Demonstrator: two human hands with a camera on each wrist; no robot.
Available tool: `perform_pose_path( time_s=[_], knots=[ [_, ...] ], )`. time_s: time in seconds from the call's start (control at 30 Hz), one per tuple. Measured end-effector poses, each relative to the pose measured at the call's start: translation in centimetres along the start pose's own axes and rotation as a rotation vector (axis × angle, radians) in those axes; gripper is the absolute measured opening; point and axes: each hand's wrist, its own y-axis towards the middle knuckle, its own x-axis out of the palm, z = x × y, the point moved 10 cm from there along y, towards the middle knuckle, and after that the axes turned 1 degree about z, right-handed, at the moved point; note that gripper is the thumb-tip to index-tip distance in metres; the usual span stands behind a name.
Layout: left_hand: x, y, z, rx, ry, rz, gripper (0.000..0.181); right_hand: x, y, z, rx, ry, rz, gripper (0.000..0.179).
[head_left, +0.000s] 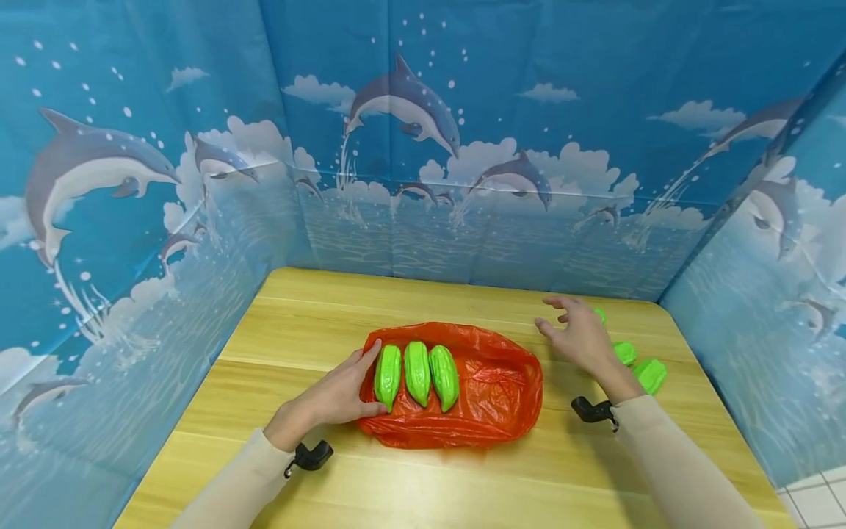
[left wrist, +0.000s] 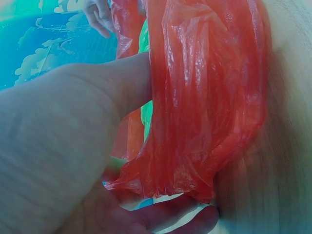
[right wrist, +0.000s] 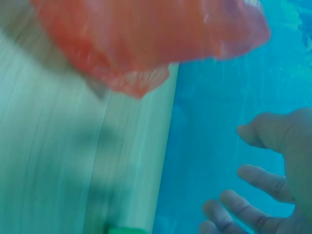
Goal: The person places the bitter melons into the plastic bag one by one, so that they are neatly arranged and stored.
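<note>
A red plastic bag [head_left: 496, 397] lies spread open on the wooden table. Three shiny green star fruits [head_left: 416, 371] sit side by side in its left half. My left hand [head_left: 337, 389] grips the bag's left edge; in the left wrist view the thumb [left wrist: 134, 80] reaches inside the rim while fingers lie outside under the plastic. Past the bag's right end, my right hand [head_left: 578, 338] hovers over the table, holding nothing, its fingers spread and slightly bent. Beside and behind it lie more green star fruits [head_left: 651, 376], one partly hidden by the hand.
The table [head_left: 410, 488] has a light wood-grain top. Blue dolphin-print sheeting [head_left: 496, 242] stands along its back and both sides. A black wrist camera [head_left: 313, 455] hangs below the left cuff, another [head_left: 590, 409] by the right cuff. White tiles [head_left: 816, 503] show at the lower right.
</note>
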Motion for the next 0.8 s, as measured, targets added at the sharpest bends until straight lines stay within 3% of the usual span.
perform_pose_path(
  time_s=[0.37, 0.8],
  knots=[
    [0.1, 0.1, 0.0, 0.004, 0.009, 0.004, 0.12, -1.1, 0.2, 2.8, -0.028, -0.039, 0.067, 0.063],
    [0.3, -0.1, -0.2, -0.006, -0.008, 0.014, 0.121, -1.5, 0.4, 6.8, 0.028, -0.049, 0.073, 0.077]
  ],
)
